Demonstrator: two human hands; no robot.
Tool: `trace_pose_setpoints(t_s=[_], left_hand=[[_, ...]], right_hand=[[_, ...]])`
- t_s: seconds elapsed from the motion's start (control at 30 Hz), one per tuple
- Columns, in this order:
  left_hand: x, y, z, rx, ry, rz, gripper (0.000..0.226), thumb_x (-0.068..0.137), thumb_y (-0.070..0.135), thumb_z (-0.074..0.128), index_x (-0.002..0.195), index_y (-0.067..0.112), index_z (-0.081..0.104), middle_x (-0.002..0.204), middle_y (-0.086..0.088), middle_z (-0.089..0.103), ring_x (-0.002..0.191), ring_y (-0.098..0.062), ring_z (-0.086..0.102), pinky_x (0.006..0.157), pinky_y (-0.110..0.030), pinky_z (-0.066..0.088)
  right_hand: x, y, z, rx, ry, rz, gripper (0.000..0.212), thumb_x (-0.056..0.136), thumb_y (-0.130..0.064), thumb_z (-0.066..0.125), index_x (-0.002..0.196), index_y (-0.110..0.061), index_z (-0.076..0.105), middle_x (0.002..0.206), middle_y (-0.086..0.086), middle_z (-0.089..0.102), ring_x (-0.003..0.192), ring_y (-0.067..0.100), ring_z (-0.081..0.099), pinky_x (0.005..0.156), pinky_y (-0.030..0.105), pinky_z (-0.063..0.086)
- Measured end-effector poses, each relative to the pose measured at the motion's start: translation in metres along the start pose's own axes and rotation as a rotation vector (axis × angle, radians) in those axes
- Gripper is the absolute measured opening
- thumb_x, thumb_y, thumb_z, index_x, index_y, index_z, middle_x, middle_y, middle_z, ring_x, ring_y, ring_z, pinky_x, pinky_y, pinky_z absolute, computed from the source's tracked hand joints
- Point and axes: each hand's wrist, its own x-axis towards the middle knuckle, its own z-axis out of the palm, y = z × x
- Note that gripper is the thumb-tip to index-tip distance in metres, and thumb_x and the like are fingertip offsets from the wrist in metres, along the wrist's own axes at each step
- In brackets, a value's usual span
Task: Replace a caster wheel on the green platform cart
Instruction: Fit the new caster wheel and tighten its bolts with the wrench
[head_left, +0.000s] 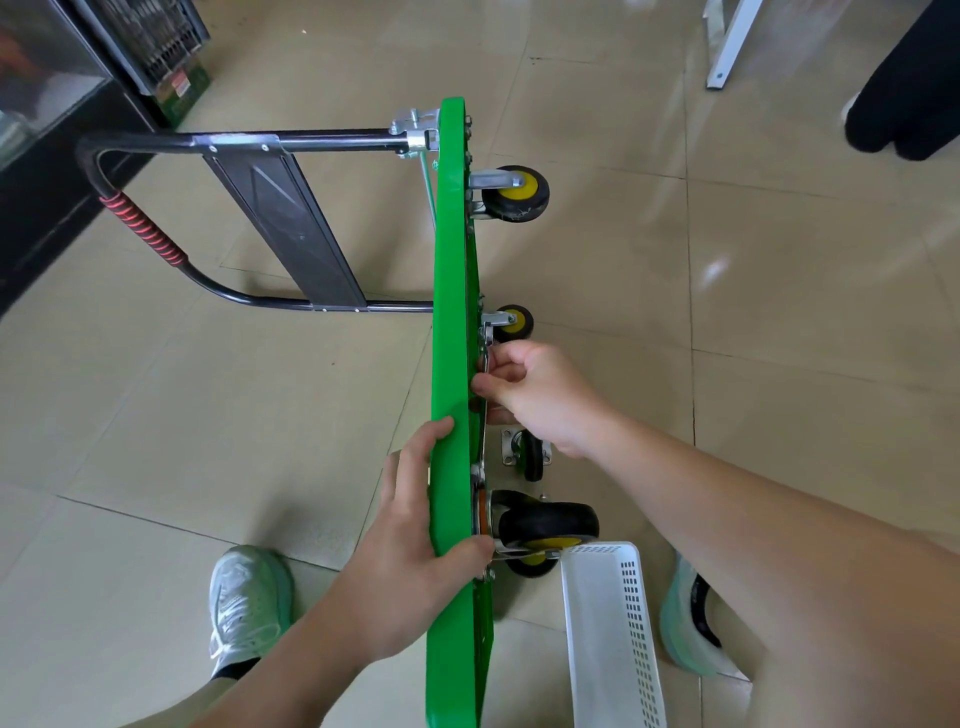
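Observation:
The green platform cart (451, 312) stands on its side edge on the tiled floor, its wheels facing right and its black handle (156, 228) lying out to the left. My left hand (415, 551) grips the cart's upper edge near a black-and-yellow caster (545, 525). My right hand (535, 395) holds a metal wrench (485, 358) against the cart's underside. A loose caster (527, 452) with a square mounting plate lies on the floor just right of the cart. Two more mounted casters (514, 195) (511, 322) sit farther along.
A white perforated plastic basket (613, 634) stands on the floor at my right knee. My shoes (244, 603) (691, 623) flank the cart. A dark cabinet (62, 130) is at the far left, a white frame leg (727, 47) and another person's dark legs (904, 93) at the top right.

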Motion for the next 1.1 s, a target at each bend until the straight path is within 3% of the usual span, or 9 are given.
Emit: trace_pose_setpoints(t_s=[0.07, 0.17, 0.3, 0.4, 0.57, 0.77, 0.83, 0.93, 1.1], left_hand=[[0.006, 0.0, -0.003, -0.044, 0.01, -0.012, 0.079, 0.075, 0.049, 0.068, 0.139, 0.06, 0.022, 0.14, 0.015, 0.041, 0.115, -0.003, 0.059, 0.099, -0.032, 0.053], [0.014, 0.002, -0.006, -0.037, 0.015, -0.022, 0.074, 0.073, 0.052, 0.066, 0.134, 0.059, 0.026, 0.137, 0.011, 0.044, 0.114, -0.002, 0.057, 0.096, -0.031, 0.052], [0.023, 0.004, -0.011, -0.019, -0.02, -0.021, 0.068, 0.081, 0.037, 0.066, 0.13, 0.063, 0.027, 0.136, 0.009, 0.04, 0.1, -0.011, 0.062, 0.089, -0.033, 0.055], [0.027, 0.003, -0.015, 0.021, -0.038, -0.008, 0.069, 0.08, 0.043, 0.064, 0.13, 0.069, 0.023, 0.137, 0.016, 0.034, 0.108, -0.005, 0.056, 0.092, -0.026, 0.051], [0.029, 0.003, -0.015, 0.046, -0.065, -0.018, 0.075, 0.083, 0.039, 0.06, 0.133, 0.072, 0.016, 0.138, 0.022, 0.029, 0.112, 0.002, 0.053, 0.091, -0.019, 0.049], [0.029, 0.003, -0.016, 0.019, -0.079, -0.011, 0.078, 0.083, 0.034, 0.062, 0.137, 0.068, 0.017, 0.136, 0.025, 0.03, 0.11, -0.001, 0.053, 0.087, -0.013, 0.048], [0.03, 0.004, -0.016, 0.022, -0.079, -0.004, 0.078, 0.082, 0.034, 0.062, 0.135, 0.071, 0.017, 0.134, 0.027, 0.029, 0.108, -0.001, 0.053, 0.086, -0.012, 0.048], [0.03, 0.005, -0.015, 0.027, -0.076, 0.0, 0.078, 0.082, 0.034, 0.061, 0.132, 0.073, 0.016, 0.131, 0.03, 0.029, 0.108, 0.002, 0.051, 0.084, -0.009, 0.046], [0.03, 0.003, -0.013, 0.034, -0.065, -0.002, 0.078, 0.082, 0.035, 0.061, 0.137, 0.067, 0.016, 0.131, 0.029, 0.03, 0.108, 0.0, 0.051, 0.083, -0.009, 0.046]], right_hand=[[0.007, 0.003, 0.001, -0.039, 0.006, 0.012, 0.01, 0.09, -0.01, 0.073, 0.091, -0.016, 0.067, 0.079, 0.002, 0.073, 0.083, 0.027, 0.075, 0.08, 0.047, 0.063], [0.016, 0.009, 0.0, -0.073, 0.029, 0.041, 0.01, 0.089, -0.014, 0.075, 0.096, -0.015, 0.068, 0.089, 0.011, 0.075, 0.085, 0.034, 0.075, 0.081, 0.051, 0.062], [0.022, 0.013, -0.003, 0.034, 0.008, 0.134, 0.009, 0.092, -0.01, 0.071, 0.099, -0.007, 0.066, 0.104, 0.024, 0.072, 0.08, 0.026, 0.073, 0.07, 0.035, 0.063], [0.025, 0.017, -0.006, 0.106, -0.008, 0.186, 0.014, 0.094, -0.008, 0.069, 0.104, 0.001, 0.065, 0.106, 0.026, 0.069, 0.081, 0.027, 0.072, 0.067, 0.031, 0.062], [0.034, 0.033, -0.005, 0.128, 0.032, 0.342, 0.025, 0.093, -0.012, 0.07, 0.111, 0.005, 0.063, 0.107, 0.019, 0.072, 0.088, 0.032, 0.074, 0.082, 0.039, 0.063], [0.035, 0.037, -0.001, 0.19, 0.088, 0.595, 0.007, 0.094, -0.006, 0.067, 0.099, -0.001, 0.065, 0.095, 0.014, 0.071, 0.07, 0.02, 0.07, 0.058, 0.027, 0.059], [0.037, 0.029, -0.006, 0.253, 0.122, 0.544, 0.004, 0.095, -0.001, 0.063, 0.099, 0.0, 0.062, 0.09, 0.013, 0.068, 0.07, 0.022, 0.069, 0.057, 0.028, 0.058], [0.04, 0.006, -0.021, 0.359, 0.183, 0.382, 0.002, 0.096, -0.001, 0.062, 0.096, -0.003, 0.061, 0.092, 0.013, 0.068, 0.078, 0.024, 0.071, 0.07, 0.035, 0.062], [0.013, -0.022, -0.017, 0.146, 0.08, 0.056, 0.007, 0.091, -0.003, 0.07, 0.094, -0.009, 0.071, 0.093, 0.011, 0.073, 0.08, 0.023, 0.075, 0.072, 0.035, 0.062]])
